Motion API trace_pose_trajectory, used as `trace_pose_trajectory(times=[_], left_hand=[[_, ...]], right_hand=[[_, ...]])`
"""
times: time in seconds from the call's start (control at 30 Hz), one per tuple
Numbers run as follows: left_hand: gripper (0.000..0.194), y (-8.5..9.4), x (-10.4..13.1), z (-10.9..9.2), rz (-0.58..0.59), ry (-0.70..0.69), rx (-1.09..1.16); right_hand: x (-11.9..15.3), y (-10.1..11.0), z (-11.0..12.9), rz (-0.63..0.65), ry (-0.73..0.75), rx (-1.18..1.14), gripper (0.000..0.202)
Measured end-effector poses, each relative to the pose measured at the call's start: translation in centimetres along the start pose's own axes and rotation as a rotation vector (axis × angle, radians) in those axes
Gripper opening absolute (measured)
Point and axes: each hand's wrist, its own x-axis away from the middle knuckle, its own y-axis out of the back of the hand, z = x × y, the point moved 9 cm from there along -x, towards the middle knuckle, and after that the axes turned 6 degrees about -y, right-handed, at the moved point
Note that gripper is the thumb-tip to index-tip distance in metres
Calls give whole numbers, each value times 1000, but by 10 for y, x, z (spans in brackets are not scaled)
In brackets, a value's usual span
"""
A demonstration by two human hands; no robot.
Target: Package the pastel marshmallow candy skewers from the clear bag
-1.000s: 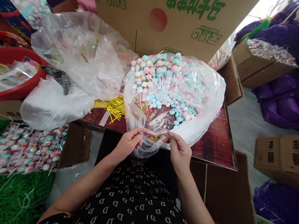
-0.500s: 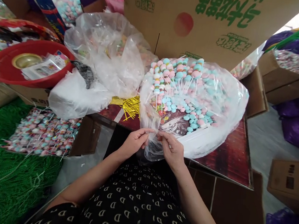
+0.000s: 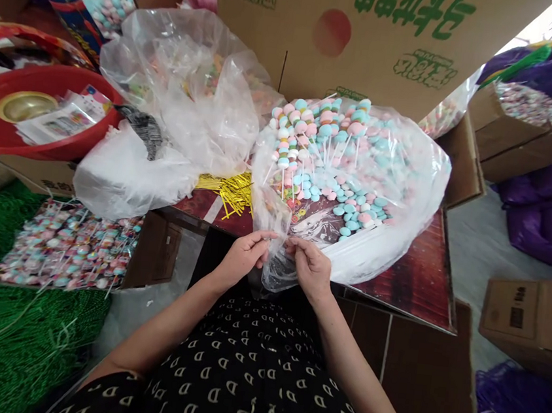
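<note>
Both hands meet at the front edge of the table, over the gathered rim of a large clear plastic bag [image 3: 390,245]. My left hand [image 3: 247,256] is closed, thumb against forefinger, at the bag's edge; what it pinches is too small to make out. Close on its right, my right hand [image 3: 309,268] is closed too, its fingertips on the plastic, their hold unclear. Inside the open bag lie pink and blue candies [image 3: 355,208], and candy skewers [image 3: 331,123] on white sticks rest at the back. Gold twist ties [image 3: 238,194] lie left of the bag.
Left are a cloudy plastic bag [image 3: 194,93], a white bag [image 3: 131,178] and a red basin [image 3: 82,127]. A large cardboard box [image 3: 296,11] stands behind. Wrapped skewers [image 3: 75,244] fill a low box beside green netting [image 3: 20,337]. More boxes [image 3: 512,310] stand right.
The whole view has shifted slightly, so the table and bags appear a little further left and higher. Both hands stay at the bag's rim, with their fingers barely changed.
</note>
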Motion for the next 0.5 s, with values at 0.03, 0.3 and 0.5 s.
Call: trace_pose_trajectory(times=[0.03, 0.3, 0.5], left_hand=[[46, 0, 0, 0, -2, 3, 2], [44, 12, -4, 3, -21, -7, 3], [45, 60, -8, -18, -151, -79, -10]], right_hand=[[0, 0, -2, -8, -7, -11, 28], [2, 29, -2, -158, -73, -147, 20], [-4, 82, -30, -504, -229, -182, 23]])
